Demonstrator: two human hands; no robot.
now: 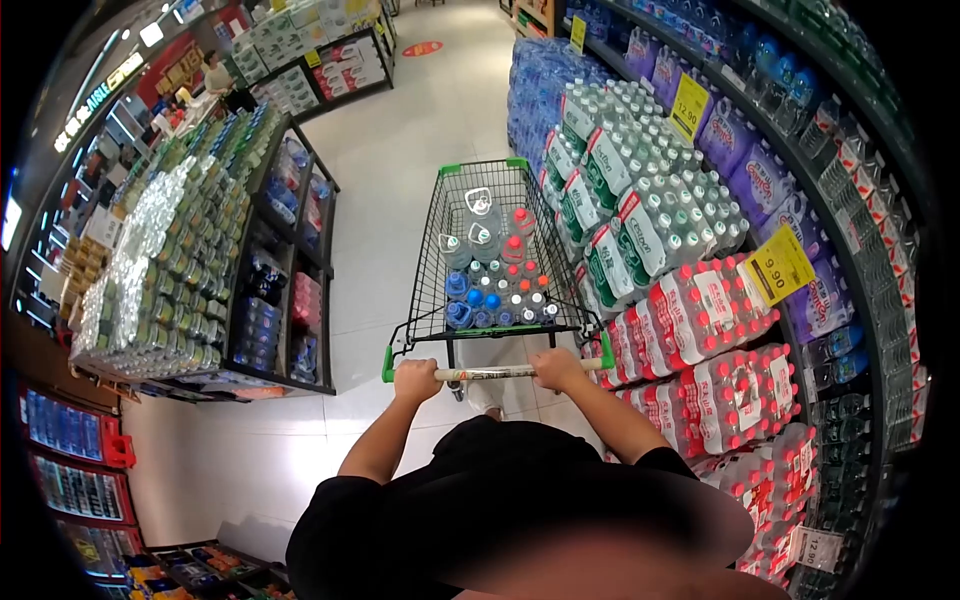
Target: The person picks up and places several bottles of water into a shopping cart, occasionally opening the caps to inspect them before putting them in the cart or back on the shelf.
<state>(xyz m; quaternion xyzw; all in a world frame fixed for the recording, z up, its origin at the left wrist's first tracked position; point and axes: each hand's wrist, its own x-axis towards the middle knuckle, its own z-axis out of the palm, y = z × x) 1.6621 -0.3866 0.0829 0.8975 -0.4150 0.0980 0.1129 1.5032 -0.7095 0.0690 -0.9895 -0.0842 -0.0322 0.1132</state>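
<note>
Ahead of me stands a wire shopping cart (428,270) with green corners and a pale handle bar (485,373). My left hand (416,380) is wrapped round the bar near its left end. Toward the right end, my right hand (556,369) grips the same bar. In the cart are several upright bottles: large clear jugs with white handles (483,238), bottles with red caps (514,248), blue-capped ones (491,300) and small white-capped ones. Both forearms are bare below black sleeves.
Close on the right are stacked packs of red-capped bottles (700,310), green-labelled packs (640,235) and a shelf with yellow price signs (781,265). A display of cans (180,260) stands at the left. The tiled aisle (385,130) runs ahead. A person (216,76) is far left.
</note>
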